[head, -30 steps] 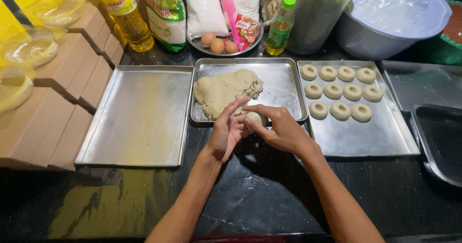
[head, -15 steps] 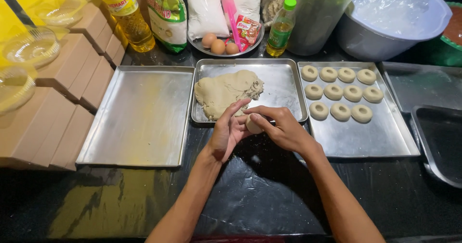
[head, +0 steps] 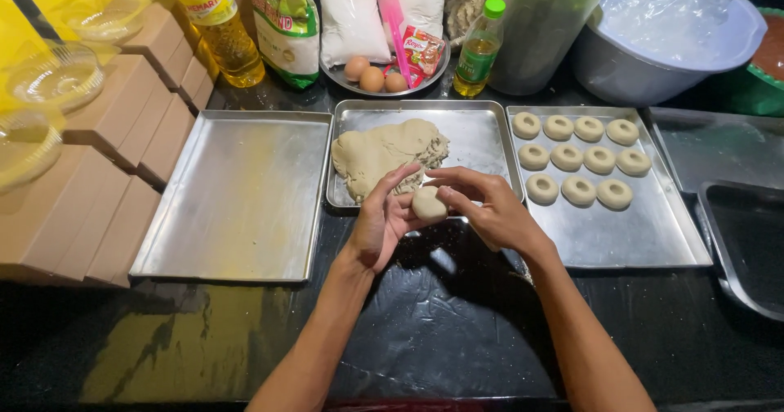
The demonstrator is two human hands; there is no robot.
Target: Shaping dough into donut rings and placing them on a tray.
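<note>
A small round ball of pale dough (head: 428,204) rests in the palm of my left hand (head: 382,218), just in front of the middle tray (head: 482,130). My right hand (head: 486,206) curls over the ball from the right, its fingertips touching the dough. Behind my hands a flat mass of the same dough (head: 385,155) lies in the middle tray. Several ring-shaped dough pieces (head: 576,155) sit in rows on the right tray (head: 645,232).
An empty metal tray (head: 237,195) lies at the left beside stacked cardboard boxes (head: 106,167) and glass bowls (head: 53,77). Oil bottles, bags, eggs (head: 374,75), a lidded container and a covered bowl (head: 670,36) line the back. Dark pans (head: 747,232) stand at the right.
My hands have shifted slightly and turned the dough ball, which now shows rounder and more exposed in my left palm. Nothing else has moved.
</note>
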